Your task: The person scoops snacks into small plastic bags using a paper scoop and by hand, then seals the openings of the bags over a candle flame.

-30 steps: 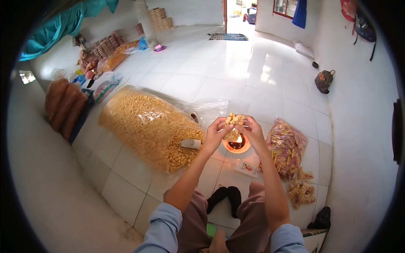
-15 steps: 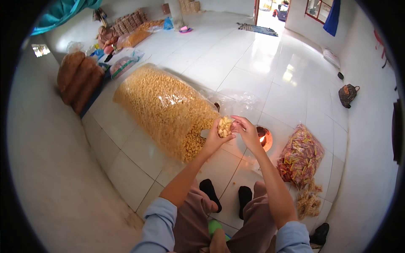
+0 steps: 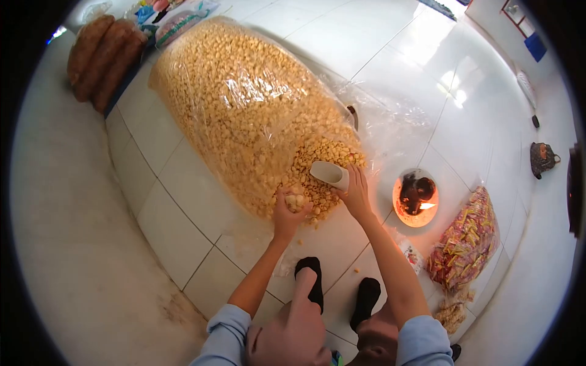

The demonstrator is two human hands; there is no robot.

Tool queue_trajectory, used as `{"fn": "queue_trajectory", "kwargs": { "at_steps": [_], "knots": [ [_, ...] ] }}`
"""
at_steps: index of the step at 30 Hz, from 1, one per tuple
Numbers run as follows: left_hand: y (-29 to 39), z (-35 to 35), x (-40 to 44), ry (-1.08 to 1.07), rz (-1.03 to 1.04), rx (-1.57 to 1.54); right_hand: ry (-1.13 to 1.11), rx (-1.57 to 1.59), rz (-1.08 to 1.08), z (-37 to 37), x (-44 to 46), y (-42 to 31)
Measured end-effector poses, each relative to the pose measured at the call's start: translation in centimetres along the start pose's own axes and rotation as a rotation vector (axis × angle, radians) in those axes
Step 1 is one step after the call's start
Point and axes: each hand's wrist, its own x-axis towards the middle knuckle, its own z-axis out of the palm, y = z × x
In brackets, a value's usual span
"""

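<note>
So the white plastic scoop (image 3: pixel 328 174) is sitting in loose, chunky golden-yellow snack pieces (image 3: pixel 312 152) at the near end of a huge clear plastic bag (image 3: pixel 207 91). Right hand (image 3: pixel 354 190) has its fingers closed on the scoop's near end. Left hand (image 3: pixel 289 215) is curled around a small bundle of pale yellow pieces (image 3: pixel 295 202), just beside the pile. I'd call this the scooping step; next move calls for a firm right grip and a level scoop. Off to the right: a round pale dish (image 3: pixel 410 218) with a small flame.
</note>
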Motion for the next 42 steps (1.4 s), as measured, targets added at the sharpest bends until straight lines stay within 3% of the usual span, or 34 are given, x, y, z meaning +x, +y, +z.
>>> {"fn": "queue_trajectory", "kwargs": {
  "at_steps": [4, 7, 9, 10, 15, 22, 25, 27, 28, 30, 33, 42],
  "knots": [
    [0.5, 0.9, 0.1, -0.009, -0.074, 0.057, -0.132, 0.093, 0.044, 0.4, 1.8, 0.3],
    [0.2, 1.1, 0.5, 0.003, -0.103, 0.049, -0.114, -0.054, -0.006, -1.9, 2.5, -0.8],
    [-0.2, 1.3, 0.4, 0.110, -0.062, 0.095, -0.044, -0.477, -0.153, -2.9, 2.4, -0.6],
    [-0.3, 1.4, 0.3, 0.109, -0.067, 0.090, -0.049, -0.482, -0.152, -2.8, 2.1, -0.5],
    [-1.3, 1.2, 0.7, 0.078, -0.109, 0.024, -0.247, -0.028, -0.040, 0.4, 1.9, -1.1],
    [-0.2, 1.5, 1.0, 0.078, -0.045, 0.116, -0.192, 0.144, 0.056, -2.9, 2.1, -1.3],
    [0.2, 1.9, 1.1, 0.090, 0.106, 0.162, -0.169, 0.134, 0.036, -6.4, 2.3, -2.0],
    [0.0, 2.1, 1.2, -0.109, -0.122, 0.222, -0.133, 0.129, 0.024, -9.3, 2.8, -3.3],
    [0.0, 2.3, 1.3, -0.103, -0.119, 0.219, -0.132, 0.128, 0.016, -10.9, 3.2, -4.4],
    [0.4, 3.1, 1.6, -0.029, 0.096, 0.184, -0.166, 0.131, 0.070, -14.3, 3.8, -6.5],
    [0.9, 3.9, 2.2, 0.006, 0.231, 0.349, -0.206, 0.067, -0.059, -17.8, 4.5, -8.5],
    [0.5, 5.6, 2.7, 0.049, 0.342, 0.293, -0.283, -0.224, -0.245, -19.4, 4.2, -11.2]
  ]
}}
